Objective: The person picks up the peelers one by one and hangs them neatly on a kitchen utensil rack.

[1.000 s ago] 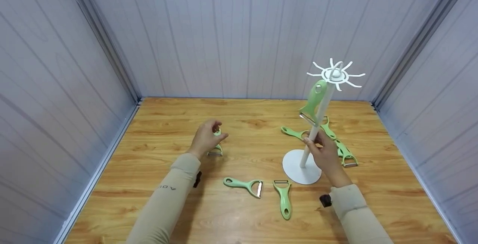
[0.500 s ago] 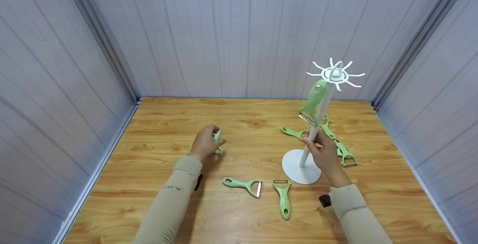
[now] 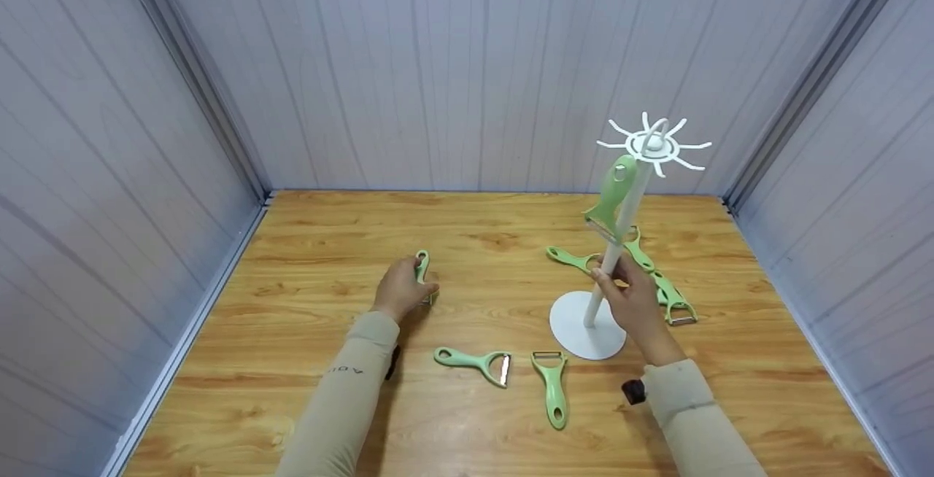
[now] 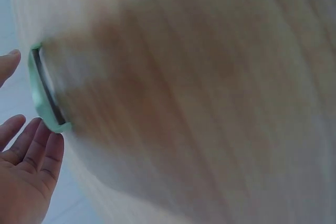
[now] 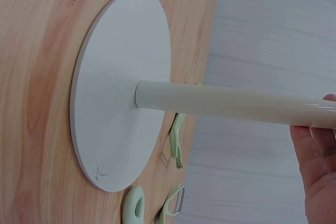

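Note:
My left hand [image 3: 403,289] is low over the table around a green peeler [image 3: 422,265], its handle end showing beyond the fingers. In the left wrist view, the fingertips [image 4: 52,142] are right at one side of the peeler's head [image 4: 46,94], while the thumb [image 4: 7,65] stands apart from it on the other side. My right hand [image 3: 636,298] grips the pole [image 3: 629,214] of a white hook stand, thumb on the near side. One green peeler [image 3: 611,191] hangs from a hook of the stand's crown [image 3: 654,146].
Two peelers lie in front: a sideways one [image 3: 467,359] and one with its handle toward me [image 3: 554,393]. Several more lie behind and right of the stand, including a peeler [image 3: 570,257] left of the pole. The round base [image 3: 576,338] rests on the wood table [image 3: 292,360].
My left hand has come down slightly toward me over the peeler, whose handle now shows more past the fingers. The right hand keeps its grip on the pole.

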Motion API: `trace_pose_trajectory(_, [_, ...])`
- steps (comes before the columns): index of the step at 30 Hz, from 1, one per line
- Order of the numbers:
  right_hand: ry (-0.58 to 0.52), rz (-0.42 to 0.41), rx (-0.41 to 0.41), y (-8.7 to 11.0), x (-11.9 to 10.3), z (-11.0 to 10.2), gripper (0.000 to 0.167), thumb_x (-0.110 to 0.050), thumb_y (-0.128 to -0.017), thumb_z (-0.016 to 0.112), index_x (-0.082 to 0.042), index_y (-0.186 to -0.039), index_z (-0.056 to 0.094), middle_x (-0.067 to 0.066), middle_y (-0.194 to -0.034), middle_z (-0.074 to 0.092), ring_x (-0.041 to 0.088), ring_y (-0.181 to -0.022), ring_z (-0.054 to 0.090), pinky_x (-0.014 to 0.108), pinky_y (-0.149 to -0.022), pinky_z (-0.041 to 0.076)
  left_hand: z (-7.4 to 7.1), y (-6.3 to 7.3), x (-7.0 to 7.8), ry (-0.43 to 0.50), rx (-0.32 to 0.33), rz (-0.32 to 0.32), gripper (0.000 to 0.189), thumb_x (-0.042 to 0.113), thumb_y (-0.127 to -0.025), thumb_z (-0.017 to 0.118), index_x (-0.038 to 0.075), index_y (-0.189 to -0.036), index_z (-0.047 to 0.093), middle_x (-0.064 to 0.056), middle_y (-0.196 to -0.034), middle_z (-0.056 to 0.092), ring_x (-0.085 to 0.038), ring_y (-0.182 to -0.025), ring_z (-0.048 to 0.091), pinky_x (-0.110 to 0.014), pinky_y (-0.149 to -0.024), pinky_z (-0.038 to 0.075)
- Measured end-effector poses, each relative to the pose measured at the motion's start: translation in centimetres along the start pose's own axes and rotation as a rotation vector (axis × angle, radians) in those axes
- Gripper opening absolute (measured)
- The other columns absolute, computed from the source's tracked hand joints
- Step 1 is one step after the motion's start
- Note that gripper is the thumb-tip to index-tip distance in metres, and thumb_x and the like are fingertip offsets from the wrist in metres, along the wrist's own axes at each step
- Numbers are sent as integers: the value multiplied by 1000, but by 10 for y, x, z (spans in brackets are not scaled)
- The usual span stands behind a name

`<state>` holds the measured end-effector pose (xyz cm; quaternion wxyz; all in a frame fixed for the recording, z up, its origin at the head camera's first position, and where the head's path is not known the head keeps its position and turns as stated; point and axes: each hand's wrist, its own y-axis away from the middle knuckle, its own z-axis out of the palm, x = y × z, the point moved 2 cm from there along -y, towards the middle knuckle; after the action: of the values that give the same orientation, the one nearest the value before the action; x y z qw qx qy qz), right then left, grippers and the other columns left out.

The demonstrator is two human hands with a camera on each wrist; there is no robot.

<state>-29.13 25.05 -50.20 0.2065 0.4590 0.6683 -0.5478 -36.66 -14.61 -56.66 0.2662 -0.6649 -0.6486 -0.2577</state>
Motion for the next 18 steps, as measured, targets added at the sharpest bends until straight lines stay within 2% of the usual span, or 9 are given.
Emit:
trace_pose_trajectory(3, [-6,-15,-4,0,0,-1,16,5,-102,71,9,-118,69,23,-107,76,-1,-89,69,11,-73,60,2,-1,-2,9,-5,-28,50,16,-94,85,-6,-135,68,-19,-119,74,-28,-101,69,-49,-93,60])
trace_pose_trajectory(5, [-8,-12,-8,0,1,-1,17,5,-102,70,9,-118,68,23,-107,76,-2,-90,69,12,-74,60,1,-1,-3,29,-19,-43,43,13,-93,83,-4,-130,69,-17,-112,74,-26,-94,66,-46,-87,58])
trace_pose_trajectory(12, [-11,56,-12,0,3,-2,17,1,-104,70,6,-120,69,23,-110,77,-4,-92,69,12,-75,60,-1,-1,-5,33,-49,-22,21,-1,-89,70,-3,-109,74,-9,-87,66,-21,-73,52,-34,-68,45])
trace_pose_trajectory(18, [-17,39,-4,0,1,0,17,2,-103,71,6,-119,71,24,-108,77,-1,-88,69,12,-73,60,0,1,-5,-8,-94,-27,15,-3,-96,65,-1,-103,77,-6,-74,63,-17,-61,52,-30,-56,42])
